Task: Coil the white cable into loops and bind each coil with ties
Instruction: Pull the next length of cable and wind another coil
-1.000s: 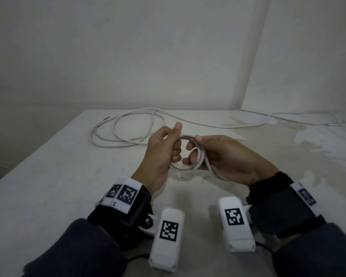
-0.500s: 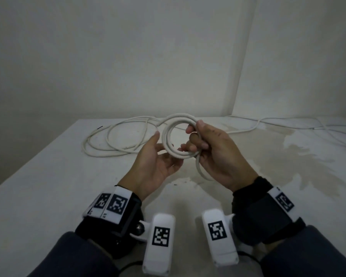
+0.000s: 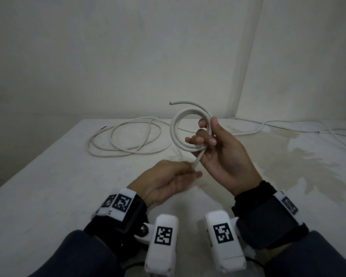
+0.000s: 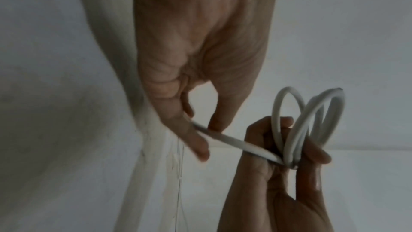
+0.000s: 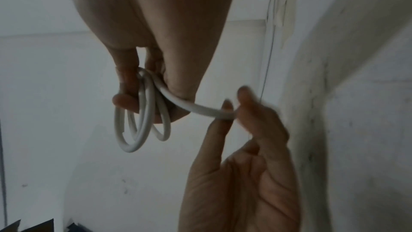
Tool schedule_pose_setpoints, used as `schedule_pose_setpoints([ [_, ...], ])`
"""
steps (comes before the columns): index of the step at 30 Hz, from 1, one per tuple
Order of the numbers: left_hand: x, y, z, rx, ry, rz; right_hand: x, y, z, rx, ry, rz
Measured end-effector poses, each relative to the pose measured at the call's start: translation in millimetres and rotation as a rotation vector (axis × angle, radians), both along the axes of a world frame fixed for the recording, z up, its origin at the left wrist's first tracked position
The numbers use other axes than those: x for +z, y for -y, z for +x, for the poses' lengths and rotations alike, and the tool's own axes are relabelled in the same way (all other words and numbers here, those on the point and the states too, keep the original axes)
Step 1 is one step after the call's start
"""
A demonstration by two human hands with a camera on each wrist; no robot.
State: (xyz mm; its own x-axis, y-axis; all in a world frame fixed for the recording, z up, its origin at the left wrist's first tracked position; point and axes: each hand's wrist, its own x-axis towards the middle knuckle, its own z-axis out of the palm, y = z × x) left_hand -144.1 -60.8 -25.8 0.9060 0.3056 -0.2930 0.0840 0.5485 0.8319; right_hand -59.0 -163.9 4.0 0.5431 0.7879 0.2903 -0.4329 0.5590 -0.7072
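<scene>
The right hand [image 3: 222, 154] is raised above the white table [image 3: 48, 186], palm turned toward the person, and grips a small coil [image 3: 185, 128] of white cable made of a few loops. Its fingers curl through the inside of the ring while the thumb [image 3: 215, 129] presses the loops from the outer side, so the coil stands roughly upright on the near side of the table's back edge. One cut end [image 3: 171, 103] of the cable sticks out free above the coil, pointing left. From the bottom of the coil a short straight tail [image 3: 198, 158] runs down and toward the person to the left hand [image 3: 168, 180], which sits lower, just above the table and near the right hand. The left hand pinches that tail between thumb and forefinger; in the left wrist view its other fingers [image 4: 196, 145] are extended and only loosely bent, and the tail [image 4: 234, 141] is pulled taut toward the bunched loops. A longer, thinner white cable [image 3: 126, 136] lies in loose loops on the table, beyond the hands and left of the coil, and another run [image 3: 288, 124] trails along the table's back edge to the right.
</scene>
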Motion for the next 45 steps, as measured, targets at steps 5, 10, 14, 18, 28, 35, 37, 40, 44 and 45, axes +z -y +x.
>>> schedule_pose_setpoints([
  [5, 1.2, -13.7, 2.2, 0.466, 0.346, 0.067, -8.2, -1.9, 12.3, -0.124, -0.008, -0.072],
  [10, 4.6, -9.9, -0.9, 0.603, 0.362, 0.460, -17.2, -2.4, 18.7, -0.179, 0.014, -0.203],
  [14, 3.5, -12.1, 1.2, 0.677, 0.358, 0.562, -18.0, -2.0, 16.9, -0.146, 0.078, -0.268],
  [18, 2.0, -11.2, -0.4, 0.540, 0.367, 0.516, -17.6, -3.1, 12.4, -0.082, 0.111, -0.312],
  [28, 3.2, -12.8, -1.9, 0.146, 0.362, 0.085, -21.6, -0.8, 12.4, 0.009, 0.179, -0.401],
  [35, -4.0, -15.7, 3.7, 0.091, 0.357, -0.124, -20.8, -4.1, 8.4, 0.009, 0.228, -0.408],
  [37, -4.4, -16.1, 3.3, 0.098, 0.366, -0.157, -20.9, -3.9, 8.3, 0.009, 0.228, -0.407],
  [40, -2.9, -15.0, 2.7, 0.119, 0.383, -0.127, -20.4, -4.0, 8.1, -0.006, 0.205, -0.414],
  [44, -3.1, -13.5, 3.2, 0.154, 0.352, -0.107, -23.4, -3.1, 11.6, -0.021, 0.121, -0.361],
  [45, -3.1, -13.5, 3.7, 0.162, 0.343, -0.107, -24.4, -2.8, 13.4, -0.008, 0.129, -0.336],
])
